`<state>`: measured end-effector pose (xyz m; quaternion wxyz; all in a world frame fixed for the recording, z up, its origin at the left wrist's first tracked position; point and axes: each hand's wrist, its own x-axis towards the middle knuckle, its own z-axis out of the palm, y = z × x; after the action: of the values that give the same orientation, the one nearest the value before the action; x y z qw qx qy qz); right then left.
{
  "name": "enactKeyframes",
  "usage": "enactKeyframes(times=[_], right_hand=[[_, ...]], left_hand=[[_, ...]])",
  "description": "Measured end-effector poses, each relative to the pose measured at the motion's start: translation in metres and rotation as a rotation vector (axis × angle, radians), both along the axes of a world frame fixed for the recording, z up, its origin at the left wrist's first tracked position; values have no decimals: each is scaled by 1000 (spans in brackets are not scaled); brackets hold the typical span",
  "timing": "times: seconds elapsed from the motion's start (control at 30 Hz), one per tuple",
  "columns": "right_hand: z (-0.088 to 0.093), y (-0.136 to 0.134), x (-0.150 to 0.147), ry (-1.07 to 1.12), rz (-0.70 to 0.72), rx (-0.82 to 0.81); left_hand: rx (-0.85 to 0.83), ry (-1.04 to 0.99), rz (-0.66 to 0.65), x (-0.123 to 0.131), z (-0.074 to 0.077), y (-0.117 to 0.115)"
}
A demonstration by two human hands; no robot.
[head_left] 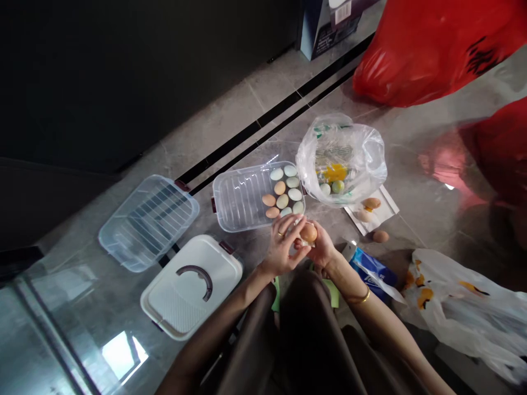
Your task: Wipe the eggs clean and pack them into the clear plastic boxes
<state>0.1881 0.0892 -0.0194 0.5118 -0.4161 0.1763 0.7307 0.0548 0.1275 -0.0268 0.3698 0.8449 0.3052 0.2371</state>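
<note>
My right hand (323, 248) is closed round a brown egg (308, 232) in front of my knees. White tissue shows round the egg's edges. From the other side, my left hand (283, 249) presses the tissue against the egg with bent fingers; its exact grip is partly hidden. Just beyond my hands lies a clear plastic box (239, 200), with several pale green and brown eggs (282, 201) at its right end. Right of the box, an open plastic bag (362, 159) holds a few greenish eggs (337, 187) and spilled yolk (334, 173).
A cracked egg (365, 215) lies on white tissue (387, 203), near a loose brown egg (380, 236). At left are another clear box (150, 219) and a white handled lid (181, 307). A blue tissue pack (373, 269), white bag (473, 307) and red bag (432, 49) are at right.
</note>
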Motion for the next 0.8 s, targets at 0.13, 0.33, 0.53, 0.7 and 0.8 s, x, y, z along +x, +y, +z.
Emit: enactKeyframes(times=[0.13,0.33,0.53,0.7,0.8], right_hand=[[-2,1,-3,-77,-30,-99],[-1,0,-4,-23,-71,-23],[0,-4,-4,-56,-75,36],[8,0,-5,-67,-96,21],[9,2,-6,-76,-89,-1]], left_hand=[[-247,65,98,-4,-10,-3],[-274,-42,-5,-7,-8,7],[-276,-65,12,-5,3,13],[-255,-123,158,-2,1,12],[-251,-134,221,-5,3,16]])
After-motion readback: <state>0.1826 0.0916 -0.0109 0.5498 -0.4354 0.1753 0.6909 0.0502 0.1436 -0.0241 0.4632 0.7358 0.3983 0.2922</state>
